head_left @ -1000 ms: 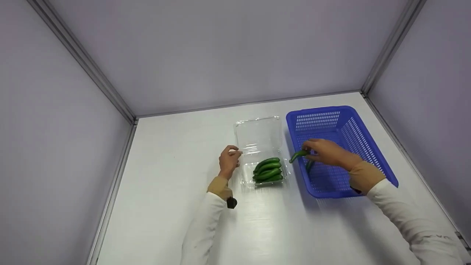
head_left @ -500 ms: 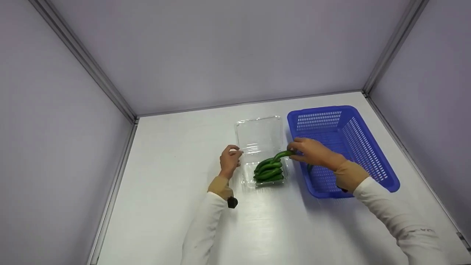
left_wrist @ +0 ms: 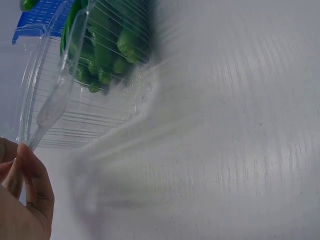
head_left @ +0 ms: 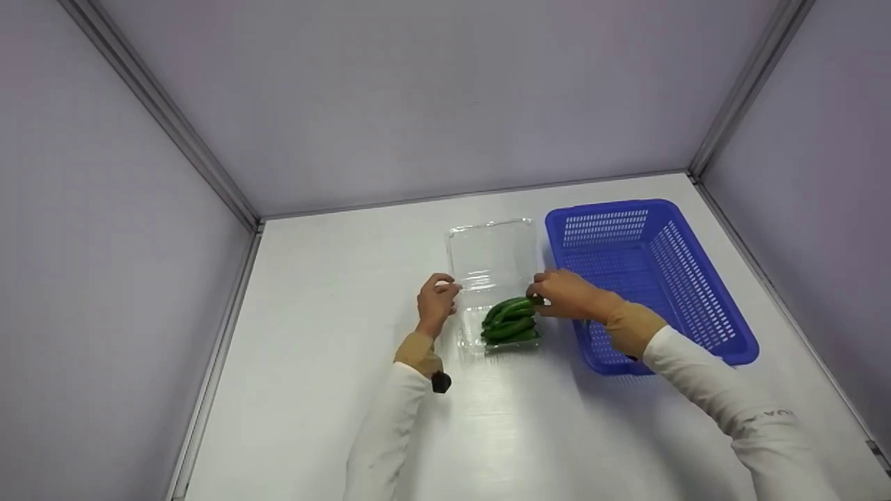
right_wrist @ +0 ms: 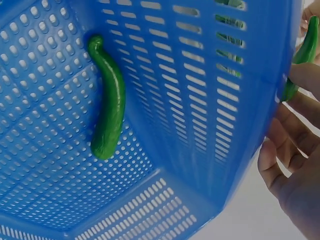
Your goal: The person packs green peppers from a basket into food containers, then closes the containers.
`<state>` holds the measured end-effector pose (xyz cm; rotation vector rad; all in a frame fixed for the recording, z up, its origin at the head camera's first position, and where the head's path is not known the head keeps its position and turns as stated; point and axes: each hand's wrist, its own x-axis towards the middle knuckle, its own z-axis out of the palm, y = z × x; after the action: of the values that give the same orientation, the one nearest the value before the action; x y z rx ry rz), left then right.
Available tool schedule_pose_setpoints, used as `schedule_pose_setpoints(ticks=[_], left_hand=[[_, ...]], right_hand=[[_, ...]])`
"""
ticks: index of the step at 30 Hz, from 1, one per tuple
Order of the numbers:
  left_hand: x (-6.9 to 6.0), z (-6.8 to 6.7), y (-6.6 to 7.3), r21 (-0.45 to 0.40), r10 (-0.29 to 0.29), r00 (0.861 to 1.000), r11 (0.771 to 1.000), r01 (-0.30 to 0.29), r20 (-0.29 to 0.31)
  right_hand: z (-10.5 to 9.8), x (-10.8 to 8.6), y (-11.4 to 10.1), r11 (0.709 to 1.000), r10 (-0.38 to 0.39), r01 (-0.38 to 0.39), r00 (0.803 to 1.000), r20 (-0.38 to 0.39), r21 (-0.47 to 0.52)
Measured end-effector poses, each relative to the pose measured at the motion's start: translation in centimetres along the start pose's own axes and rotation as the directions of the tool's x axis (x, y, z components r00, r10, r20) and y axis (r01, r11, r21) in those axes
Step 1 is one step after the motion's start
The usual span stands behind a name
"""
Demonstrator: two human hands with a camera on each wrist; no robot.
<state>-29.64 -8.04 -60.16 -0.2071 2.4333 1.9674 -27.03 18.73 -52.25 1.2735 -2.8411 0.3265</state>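
Note:
A clear plastic clamshell box (head_left: 470,327) lies with its lid (head_left: 493,247) folded back. Several small, curved green cucumbers (head_left: 508,328) lie side by side in its base. My left hand (head_left: 436,305) pinches the box's left edge near the hinge; the left wrist view shows thumb and finger on the rim (left_wrist: 34,137). Over the right side of the base, my right hand (head_left: 567,296) holds one cucumber (right_wrist: 306,47) by its end, lying over the top of the row. Its gripped end is partly hidden by the fingers.
A blue perforated basket (head_left: 710,285) stands right of the box, under my right forearm. One cucumber (right_wrist: 110,100) lies inside it against the wall. Grey panels (head_left: 445,104) bound the white table (head_left: 313,334) at the back and sides.
My right hand has carried a cucumber leftward from above the basket's left rim to the box and lowered it onto the row. The left hand stays at the box's edge.

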Motion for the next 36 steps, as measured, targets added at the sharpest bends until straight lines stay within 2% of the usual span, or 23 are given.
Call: schedule_pose_setpoints(ticks=[4, 12, 15, 22, 36], left_hand=[[-0.1, 0.0, 0.0, -0.019, 0.001, 1.0, 1.0, -0.001, 0.002], [-0.3, -0.1, 0.2, -0.008, -0.004, 1.0, 1.0, 0.004, 0.006], [-0.3, -0.1, 0.2, -0.014, -0.01, 1.0, 1.0, 0.01, 0.014], [-0.3, -0.2, 0.2, -0.028, 0.03, 0.999, 0.999, -0.029, 0.025], [-0.3, -0.2, 0.1, -0.023, 0.013, 1.0, 1.0, -0.013, 0.019]], right_hand=[[0.4, 0.5, -0.1, 1.0, 0.004, -0.003, 1.0, 0.022, -0.027], [1.1, 1.1, -0.5, 0.998, -0.047, 0.049, 0.998, 0.044, -0.044], [1.3, 1.1, -0.6, 0.999, -0.043, 0.044, 0.997, 0.063, -0.026], [1.4, 1.3, -0.6, 0.998, -0.05, 0.051, 0.997, 0.055, -0.026], [0.8, 0.7, -0.6, 0.999, -0.013, 0.016, 0.998, 0.061, -0.04]])
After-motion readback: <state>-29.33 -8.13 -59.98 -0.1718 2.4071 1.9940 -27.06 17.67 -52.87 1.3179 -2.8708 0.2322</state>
